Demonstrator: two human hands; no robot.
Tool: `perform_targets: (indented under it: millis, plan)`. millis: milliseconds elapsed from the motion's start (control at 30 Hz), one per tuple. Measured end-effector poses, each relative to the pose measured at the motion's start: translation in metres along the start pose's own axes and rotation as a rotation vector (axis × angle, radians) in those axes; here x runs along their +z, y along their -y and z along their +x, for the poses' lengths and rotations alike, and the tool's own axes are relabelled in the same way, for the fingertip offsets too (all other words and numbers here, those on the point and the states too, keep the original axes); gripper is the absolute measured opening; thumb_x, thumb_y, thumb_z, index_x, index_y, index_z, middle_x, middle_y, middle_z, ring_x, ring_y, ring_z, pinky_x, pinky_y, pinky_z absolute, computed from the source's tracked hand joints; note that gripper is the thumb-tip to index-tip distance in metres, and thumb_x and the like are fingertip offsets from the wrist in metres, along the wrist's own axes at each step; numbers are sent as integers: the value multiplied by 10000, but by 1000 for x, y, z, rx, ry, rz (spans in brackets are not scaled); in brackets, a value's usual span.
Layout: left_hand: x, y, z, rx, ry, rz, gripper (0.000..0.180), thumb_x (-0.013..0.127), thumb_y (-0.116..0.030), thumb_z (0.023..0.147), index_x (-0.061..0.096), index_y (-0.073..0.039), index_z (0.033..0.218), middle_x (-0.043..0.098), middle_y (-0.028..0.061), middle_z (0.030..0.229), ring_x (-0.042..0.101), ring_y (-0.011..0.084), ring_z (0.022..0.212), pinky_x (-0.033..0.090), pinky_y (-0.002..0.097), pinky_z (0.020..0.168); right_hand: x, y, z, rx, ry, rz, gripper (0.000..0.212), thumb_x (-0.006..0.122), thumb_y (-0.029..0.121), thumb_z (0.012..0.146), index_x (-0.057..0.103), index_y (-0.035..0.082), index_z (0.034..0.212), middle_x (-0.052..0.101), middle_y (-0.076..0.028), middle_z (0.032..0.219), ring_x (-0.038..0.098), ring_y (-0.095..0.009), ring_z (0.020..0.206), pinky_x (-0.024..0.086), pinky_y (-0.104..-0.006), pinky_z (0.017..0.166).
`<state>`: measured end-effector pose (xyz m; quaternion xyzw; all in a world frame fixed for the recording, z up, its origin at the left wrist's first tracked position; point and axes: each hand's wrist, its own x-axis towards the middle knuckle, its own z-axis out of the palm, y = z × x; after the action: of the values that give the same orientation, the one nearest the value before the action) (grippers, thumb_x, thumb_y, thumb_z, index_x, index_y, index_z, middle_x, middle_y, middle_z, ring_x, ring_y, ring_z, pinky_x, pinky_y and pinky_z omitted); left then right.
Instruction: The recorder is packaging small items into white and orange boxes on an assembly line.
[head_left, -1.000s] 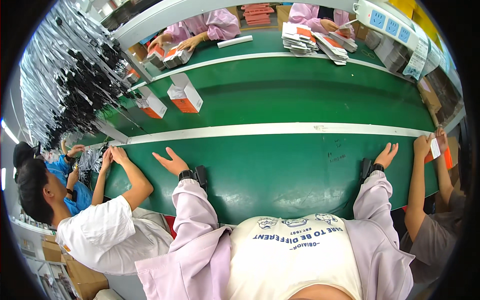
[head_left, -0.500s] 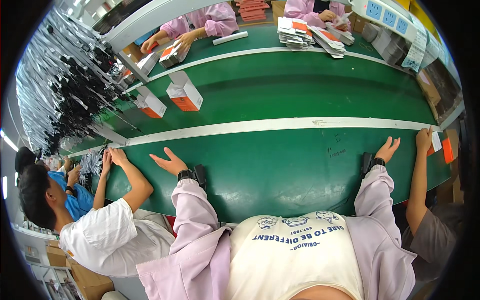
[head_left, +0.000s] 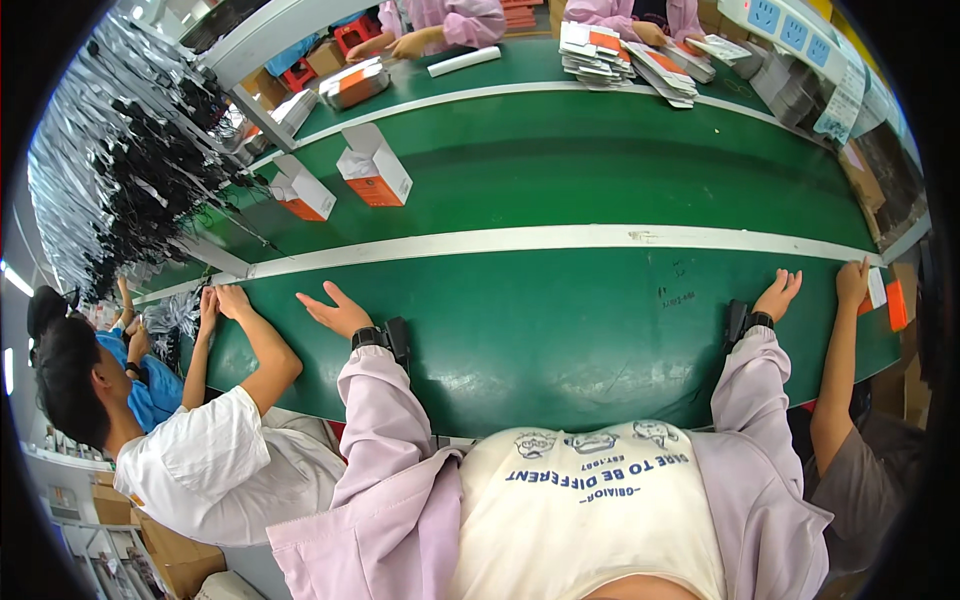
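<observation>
A long green counter (head_left: 560, 340) fills the middle of the frame, split by a white strip (head_left: 560, 238) that runs from left to right; beyond the strip lies the green conveyor belt (head_left: 600, 170). At the upper left of the frame hangs a dense mass of black cables in clear bags (head_left: 120, 170). At the top, stacks of flat white-and-orange cartons (head_left: 610, 55) lie in front of co-workers in pink sleeves. On the belt at upper left stand two opened white-and-orange boxes, the nearer box (head_left: 375, 165) with its flap up and a second box (head_left: 302, 190) just to its left; both are well apart from the person's hands.

The left hand (head_left: 335, 313) rests flat on the counter at centre left, its grip spread and holding nothing, a black wristband behind it. The right hand (head_left: 776, 297) lies at the right of the frame, fingers spread, also empty. No item lies between them, so as far as this shows no box is in hand yet and the handling is all left to do.

A co-worker's hand (head_left: 853, 283) at the far right touches the counter edge beside a small white card (head_left: 876, 288).
</observation>
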<state>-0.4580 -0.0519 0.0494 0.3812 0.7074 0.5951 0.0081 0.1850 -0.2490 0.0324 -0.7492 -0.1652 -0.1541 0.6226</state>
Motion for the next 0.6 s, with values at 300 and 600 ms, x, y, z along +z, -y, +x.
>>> perform_targets:
  millis: [300,600]
  plan:
    - [90,-35,19,108,356,-146,694,590,-382,759,286,-34,1276,281,228,1296,236,331,1218,212,388,1000,2,-13,6,44,210,-10,437,453,338,857,409,58,1189,496,-119,1143,493,-206,1023,367,-292,867]
    - [166,-50,64,357,508,220,540,740,-342,568,533,-125,1018,351,246,1212,321,322,1162,306,376,943,6,-15,-1,52,273,125,291,486,264,856,500,33,1032,554,-57,938,538,-142,845,406,-253,774]
